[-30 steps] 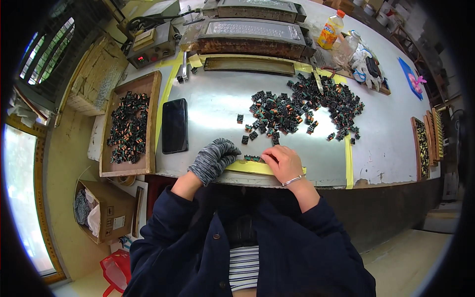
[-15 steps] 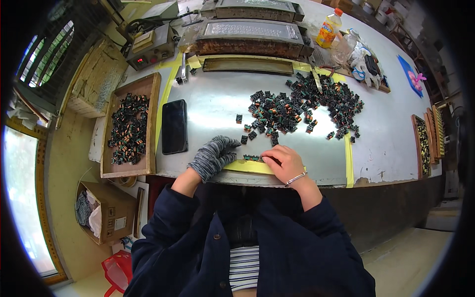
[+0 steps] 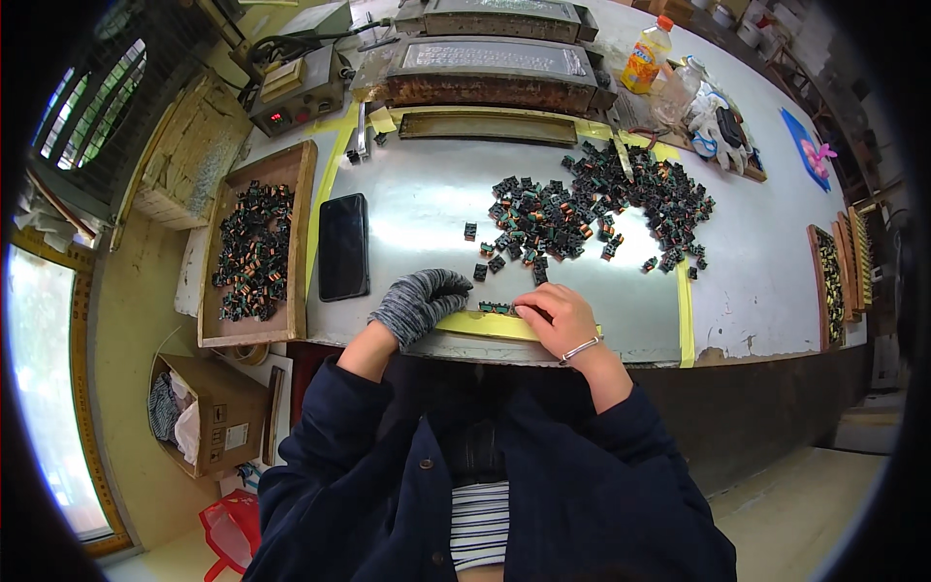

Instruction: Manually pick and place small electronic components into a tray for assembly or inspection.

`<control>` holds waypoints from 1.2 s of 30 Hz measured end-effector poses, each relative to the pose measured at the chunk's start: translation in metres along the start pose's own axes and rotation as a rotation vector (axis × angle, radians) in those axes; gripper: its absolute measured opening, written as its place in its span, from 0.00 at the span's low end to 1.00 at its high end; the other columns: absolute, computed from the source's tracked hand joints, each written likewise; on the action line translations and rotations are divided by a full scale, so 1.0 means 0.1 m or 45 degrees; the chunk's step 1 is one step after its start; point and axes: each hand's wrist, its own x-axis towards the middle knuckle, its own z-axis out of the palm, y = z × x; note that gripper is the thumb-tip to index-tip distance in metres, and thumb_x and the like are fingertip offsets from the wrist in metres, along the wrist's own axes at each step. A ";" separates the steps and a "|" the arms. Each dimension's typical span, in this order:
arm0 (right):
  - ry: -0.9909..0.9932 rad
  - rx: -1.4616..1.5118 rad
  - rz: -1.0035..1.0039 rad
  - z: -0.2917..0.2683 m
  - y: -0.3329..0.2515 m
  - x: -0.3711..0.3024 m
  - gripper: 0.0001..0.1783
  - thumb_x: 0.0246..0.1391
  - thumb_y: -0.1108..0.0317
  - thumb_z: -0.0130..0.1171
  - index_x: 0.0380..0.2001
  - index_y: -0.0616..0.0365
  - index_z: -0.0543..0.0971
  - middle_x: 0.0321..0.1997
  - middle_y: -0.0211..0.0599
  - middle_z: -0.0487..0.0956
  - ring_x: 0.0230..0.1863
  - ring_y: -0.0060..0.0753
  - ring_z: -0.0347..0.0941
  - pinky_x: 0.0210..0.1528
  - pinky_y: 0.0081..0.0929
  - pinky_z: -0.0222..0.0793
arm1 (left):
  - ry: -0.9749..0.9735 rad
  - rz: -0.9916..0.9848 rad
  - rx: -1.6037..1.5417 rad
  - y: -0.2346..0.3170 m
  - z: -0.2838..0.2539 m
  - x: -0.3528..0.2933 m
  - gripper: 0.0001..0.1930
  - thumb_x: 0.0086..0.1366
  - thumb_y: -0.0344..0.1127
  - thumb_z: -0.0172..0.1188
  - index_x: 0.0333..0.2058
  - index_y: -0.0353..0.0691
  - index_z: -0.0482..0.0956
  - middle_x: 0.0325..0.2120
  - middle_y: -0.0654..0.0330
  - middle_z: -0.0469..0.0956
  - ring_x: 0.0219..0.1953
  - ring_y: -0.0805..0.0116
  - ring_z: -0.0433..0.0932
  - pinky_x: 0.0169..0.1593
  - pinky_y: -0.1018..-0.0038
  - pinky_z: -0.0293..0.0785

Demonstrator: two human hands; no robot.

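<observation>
My left hand point(image 3: 419, 306), in a grey knitted glove, rests at the front of the metal sheet point(image 3: 417, 184) with its fingers curled together; whatever may be in them is hidden. Bare, with a silver bracelet at the wrist, my right hand point(image 3: 561, 322) pinches at the right end of a short row of small black coil parts point(image 3: 496, 307). That row sits along a yellow-taped strip point(image 3: 485, 325) at the table's front edge. A few loose coil parts lie just beyond my hands. Farther off spreads a large pile of them point(image 3: 543, 215), black with copper and green bits.
A black phone point(image 3: 343, 247) lies left of my hands, beside a wooden tray point(image 3: 304, 209) of more coil parts. Heated-looking metal blocks point(image 3: 485, 92) and a control box point(image 3: 301, 97) stand at the back. An orange drink bottle point(image 3: 644, 66) is back right; filled racks point(image 3: 826, 291) lie far right.
My left hand's fingers have drawn slightly closer together. My right hand stays at the end of the row, almost unmoved.
</observation>
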 end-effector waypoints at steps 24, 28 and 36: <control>0.294 -0.236 0.262 0.01 0.14 0.09 0.12 0.41 0.66 0.65 0.30 0.55 0.75 0.27 0.30 0.73 0.27 0.31 0.72 0.30 0.26 0.69 | 0.152 0.346 0.570 0.18 0.09 0.29 0.10 0.52 0.34 0.63 0.34 0.40 0.79 0.31 0.56 0.76 0.35 0.58 0.75 0.42 0.68 0.72; 0.076 0.059 0.489 -0.14 0.08 0.11 0.11 0.42 0.67 0.64 0.31 0.58 0.77 0.28 0.32 0.75 0.28 0.33 0.74 0.32 0.26 0.70 | 0.055 0.130 0.417 0.04 -0.13 0.21 0.09 0.57 0.36 0.61 0.33 0.37 0.79 0.29 0.56 0.78 0.33 0.66 0.77 0.39 0.72 0.73; -0.382 0.117 0.376 -0.36 0.00 0.08 0.09 0.47 0.65 0.58 0.32 0.57 0.80 0.29 0.37 0.77 0.30 0.34 0.75 0.35 0.28 0.70 | -0.241 0.073 0.571 0.22 -0.26 0.03 0.12 0.55 0.42 0.62 0.34 0.41 0.81 0.30 0.54 0.79 0.35 0.60 0.77 0.42 0.70 0.72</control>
